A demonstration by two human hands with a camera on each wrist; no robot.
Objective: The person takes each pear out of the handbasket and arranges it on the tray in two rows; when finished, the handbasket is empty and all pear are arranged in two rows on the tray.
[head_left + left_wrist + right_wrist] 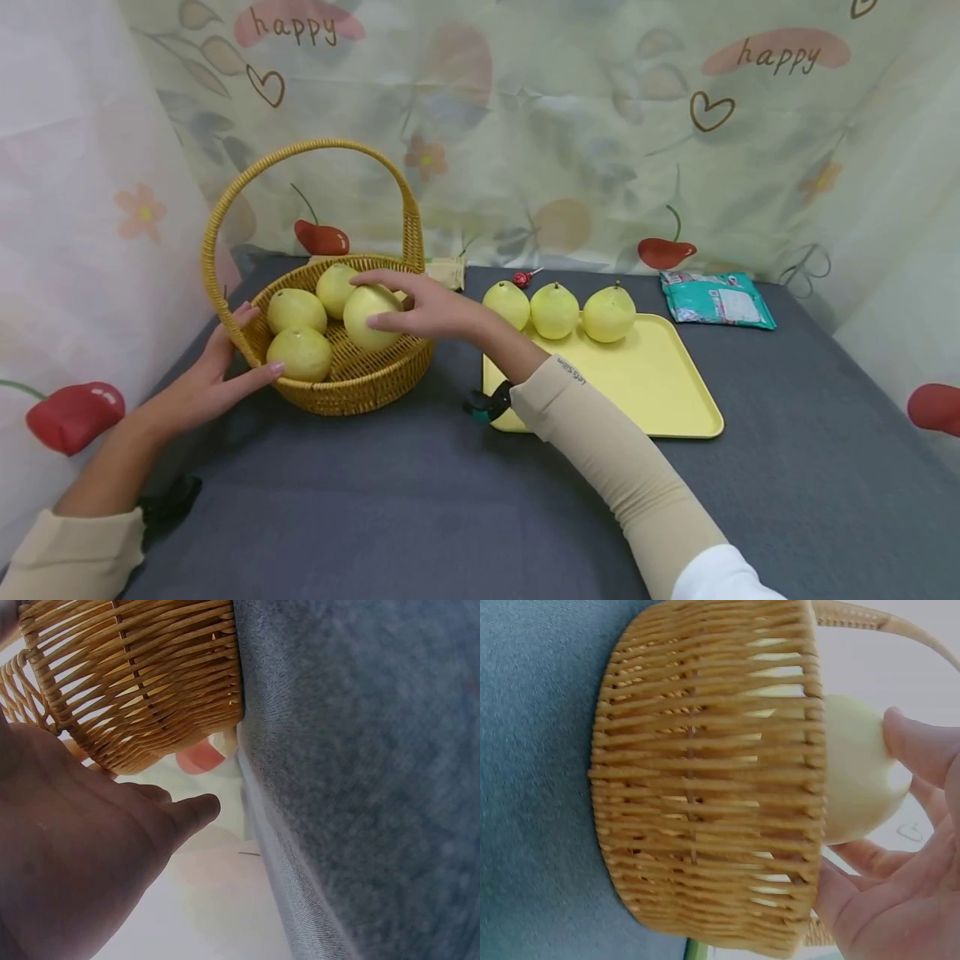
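Note:
A wicker basket [352,396] with a tall arched handle stands at the left of the table. Three pale yellow-green pears [298,354] sit inside it. My left hand [213,371] holds the basket's left side, thumb on the front rim and fingers by the handle's base. In the left wrist view, one finger [196,814] sticks out straight beside the weave. Over the basket's right part, my right hand [427,307] grips another pear [367,321] between thumb and fingers. The right wrist view shows this pear [859,765] at rim height, its lower part hidden behind the wicker.
Three pears [555,311] stand in a row along the back edge of a yellow tray [660,392], right of the basket. Behind them lies a red lollipop [522,279]. A teal packet [716,300] is at the back right. Patterned curtains [525,125] enclose the grey table.

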